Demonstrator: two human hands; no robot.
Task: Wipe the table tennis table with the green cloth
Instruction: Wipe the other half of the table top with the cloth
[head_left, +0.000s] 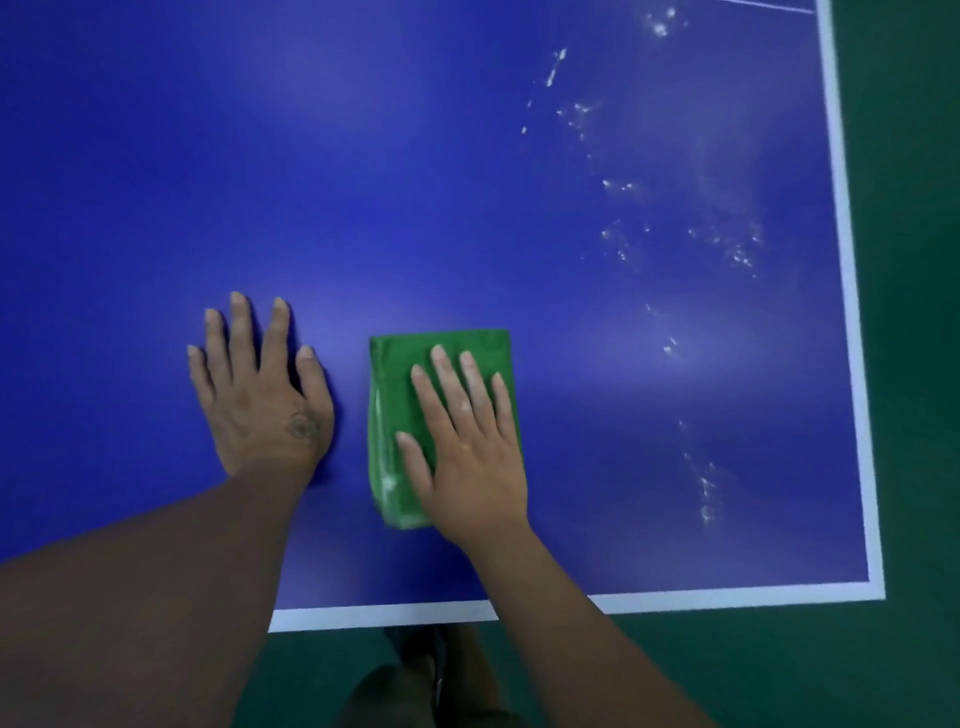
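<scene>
The blue table tennis table with white edge lines fills most of the view. A folded green cloth lies flat on it near the front edge. My right hand presses down on the cloth with straight, spread fingers. To the left of the cloth, my left hand rests flat on the bare table surface, fingers spread. White wet or foamy specks are scattered over the right part of the table.
The table's front edge and right edge meet at the near right corner. Beyond them is dark green floor. My feet show below the front edge.
</scene>
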